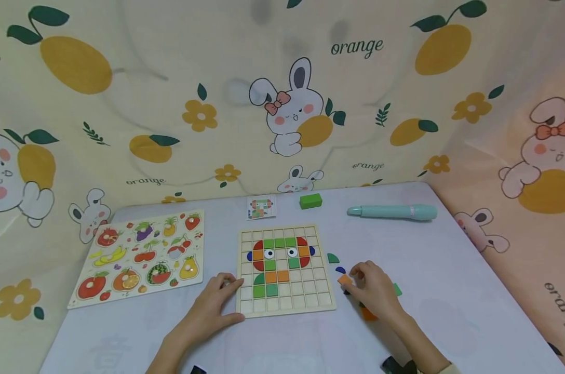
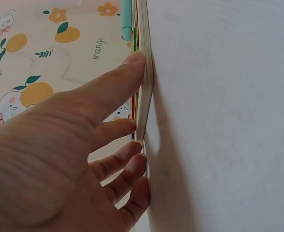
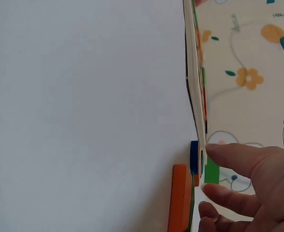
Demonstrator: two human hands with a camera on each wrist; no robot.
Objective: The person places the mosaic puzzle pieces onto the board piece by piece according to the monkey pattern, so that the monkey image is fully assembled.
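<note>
In the head view, my left hand [image 1: 209, 306] rests at the left edge of the wooden grid board [image 1: 306, 307], its thumb and fingers spread along that side. The left wrist view shows the thumb of that hand [image 2: 59, 140] against the board's edge [image 2: 147, 82]. Colored tiles and two eye pieces fill part of the grid. Right of the board, my right hand [image 1: 376, 292] pinches a small orange tile [image 1: 345, 279] between thumb and index finger. Seen from the right wrist, a blue piece [image 3: 194, 157] partly hides the tile near the fingertips of the hand [image 3: 265, 183].
A fruit puzzle board [image 1: 158, 254] lies at the left. Behind the grid are a picture card [image 1: 261, 207] and a green block [image 1: 310, 201]; a teal pen-like object [image 1: 392, 212] is at the back right. Green [image 1: 333, 258], blue [image 1: 340, 270] and orange [image 1: 368, 313] pieces surround my right hand.
</note>
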